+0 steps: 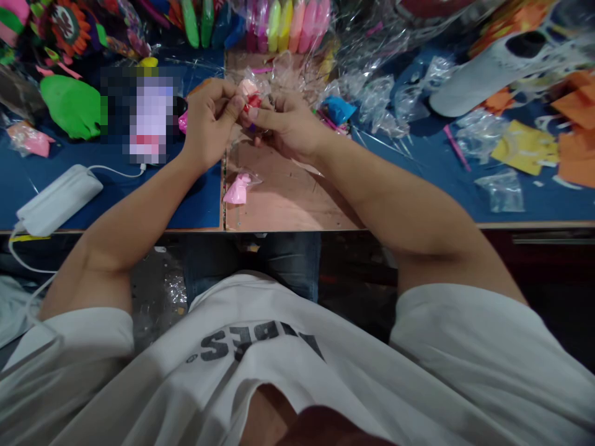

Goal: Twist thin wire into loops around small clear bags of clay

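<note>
Well, red piece (252,101) at left hand (209,121), pink-filled bag (238,189) nearby.

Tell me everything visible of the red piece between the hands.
The red piece, over the brown board, is small and bright, its material unclear. The left hand touches it with its fingertips, and the right hand has its thumb at the near edge. A pale pink lump shows at its far edge; whether joined, I cannot tell. It is partly hidden.

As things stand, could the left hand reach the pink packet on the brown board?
Probably yes: the pink packet lies close by with nothing over it, though the left hand seems busy pinching a red piece.
</note>
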`<state>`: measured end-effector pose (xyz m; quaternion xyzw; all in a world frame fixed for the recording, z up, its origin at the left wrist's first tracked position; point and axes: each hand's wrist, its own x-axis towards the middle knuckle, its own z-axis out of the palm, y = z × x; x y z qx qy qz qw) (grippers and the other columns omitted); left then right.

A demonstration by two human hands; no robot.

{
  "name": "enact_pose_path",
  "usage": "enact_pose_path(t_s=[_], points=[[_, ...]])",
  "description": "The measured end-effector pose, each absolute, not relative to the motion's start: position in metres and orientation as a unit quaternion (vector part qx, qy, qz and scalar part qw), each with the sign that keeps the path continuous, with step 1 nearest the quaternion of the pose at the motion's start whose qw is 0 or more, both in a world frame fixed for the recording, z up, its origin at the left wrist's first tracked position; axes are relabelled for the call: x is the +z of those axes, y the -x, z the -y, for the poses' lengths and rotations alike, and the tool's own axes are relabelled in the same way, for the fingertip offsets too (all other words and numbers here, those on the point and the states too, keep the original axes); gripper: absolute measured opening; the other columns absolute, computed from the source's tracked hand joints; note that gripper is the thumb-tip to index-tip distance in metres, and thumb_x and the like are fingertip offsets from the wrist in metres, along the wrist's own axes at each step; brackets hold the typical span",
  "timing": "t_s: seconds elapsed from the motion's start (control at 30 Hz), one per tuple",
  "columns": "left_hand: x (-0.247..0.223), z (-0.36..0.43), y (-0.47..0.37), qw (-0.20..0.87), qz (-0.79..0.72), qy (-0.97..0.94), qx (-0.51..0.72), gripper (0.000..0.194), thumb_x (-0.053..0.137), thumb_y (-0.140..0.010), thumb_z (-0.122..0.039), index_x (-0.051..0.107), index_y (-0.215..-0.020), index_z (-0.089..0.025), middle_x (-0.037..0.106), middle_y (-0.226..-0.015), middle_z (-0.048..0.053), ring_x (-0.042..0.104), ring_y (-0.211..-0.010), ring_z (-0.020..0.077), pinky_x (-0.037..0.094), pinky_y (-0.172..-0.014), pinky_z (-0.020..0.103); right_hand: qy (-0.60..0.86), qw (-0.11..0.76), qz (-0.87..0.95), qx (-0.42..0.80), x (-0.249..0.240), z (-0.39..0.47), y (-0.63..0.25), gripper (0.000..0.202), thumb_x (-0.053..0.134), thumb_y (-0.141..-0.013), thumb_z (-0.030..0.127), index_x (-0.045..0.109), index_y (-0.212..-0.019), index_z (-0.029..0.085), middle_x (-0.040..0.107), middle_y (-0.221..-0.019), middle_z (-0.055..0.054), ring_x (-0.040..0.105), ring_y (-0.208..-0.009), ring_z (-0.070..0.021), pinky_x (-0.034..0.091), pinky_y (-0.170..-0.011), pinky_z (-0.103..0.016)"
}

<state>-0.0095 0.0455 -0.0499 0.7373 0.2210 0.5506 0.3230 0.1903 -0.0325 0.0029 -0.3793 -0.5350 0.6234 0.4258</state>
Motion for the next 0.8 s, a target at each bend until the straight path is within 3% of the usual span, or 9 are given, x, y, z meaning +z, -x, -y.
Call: enact_pose_path(t_s=[0.17,0.3,0.43,0.5,0.6,0.67,0.8], points=[[-0.038,-0.031,0.006,0.33,-0.223,-0.732,0.553,0.056,0.082,-0.107,-0.087,0.072,-0.092,-0.034,0.076,-0.078,-0.001,0.07,-0.066,0.0201,0.062,-0.071,0.043,0.394,0.461,0.534,0.589,0.004,0.035,-0.188,0.084,0.106,-0.049,0.077,0.037,-0.066,0.032,0.061,-0.066,0.005,0.054,-0.081,-0.0237,0.042,-0.085,-0.043],[-0.029,-0.018,0.004,0.321,-0.23,-0.737,0.548,0.05,0.082,-0.106,-0.083,0.075,-0.09,-0.036,0.081,-0.079,0.002,0.075,-0.068,0.0256,0.062,-0.07,0.047,0.405,0.445,0.575,0.554,0.003,0.032,-0.195,0.064,0.099,-0.056,0.071,0.046,-0.062,0.037,0.061,-0.061,0.005,0.058,-0.085,-0.0285,0.041,-0.079,-0.045],[-0.025,-0.015,0.006,0.304,-0.222,-0.753,0.539,0.045,0.079,-0.108,-0.078,0.076,-0.09,-0.036,0.078,-0.076,0.003,0.077,-0.067,0.0278,0.061,-0.069,0.047,0.445,0.427,0.672,0.41,0.002,0.028,-0.208,0.04,0.083,-0.074,0.053,0.05,-0.059,0.036,0.053,-0.062,0.002,0.048,-0.079,-0.0261,0.035,-0.078,-0.044],[-0.025,-0.016,0.007,0.302,-0.217,-0.755,0.54,0.043,0.079,-0.109,-0.075,0.076,-0.089,-0.037,0.076,-0.075,0.002,0.075,-0.064,0.0268,0.059,-0.065,0.046,0.458,0.427,0.703,0.336,0.004,0.029,-0.215,0.036,0.08,-0.077,0.045,0.05,-0.061,0.035,0.054,-0.067,-0.001,0.047,-0.081,-0.0272,0.037,-0.078,-0.044],[-0.028,-0.021,0.008,0.3,-0.214,-0.752,0.547,0.042,0.081,-0.107,-0.075,0.076,-0.089,-0.036,0.071,-0.073,0.002,0.073,-0.061,0.0261,0.054,-0.061,0.044,0.437,0.424,0.707,0.359,0.01,0.031,-0.222,0.036,0.087,-0.072,0.036,0.051,-0.069,0.04,0.067,-0.077,-0.005,0.061,-0.116,-0.0382,0.046,-0.078,-0.047],[-0.032,-0.024,0.008,0.3,-0.215,-0.753,0.544,0.045,0.079,-0.107,-0.075,0.075,-0.09,-0.035,0.069,-0.074,0.001,0.073,-0.062,0.0254,0.056,-0.063,0.044,0.421,0.412,0.71,0.386,0.014,0.032,-0.224,0.038,0.09,-0.069,0.032,0.053,-0.074,0.042,0.075,-0.088,-0.006,0.055,-0.144,-0.0416,0.053,-0.084,-0.05],[-0.041,-0.03,0.009,0.313,-0.2,-0.764,0.527,0.04,0.078,-0.107,-0.073,0.078,-0.099,-0.034,0.071,-0.079,0.002,0.074,-0.064,0.0247,0.061,-0.067,0.044,0.416,0.436,0.736,0.307,0.016,0.032,-0.22,0.04,0.094,-0.071,0.04,0.056,-0.08,0.041,0.08,-0.118,-0.009,0.047,-0.158,-0.0452,0.058,-0.109,-0.057]])
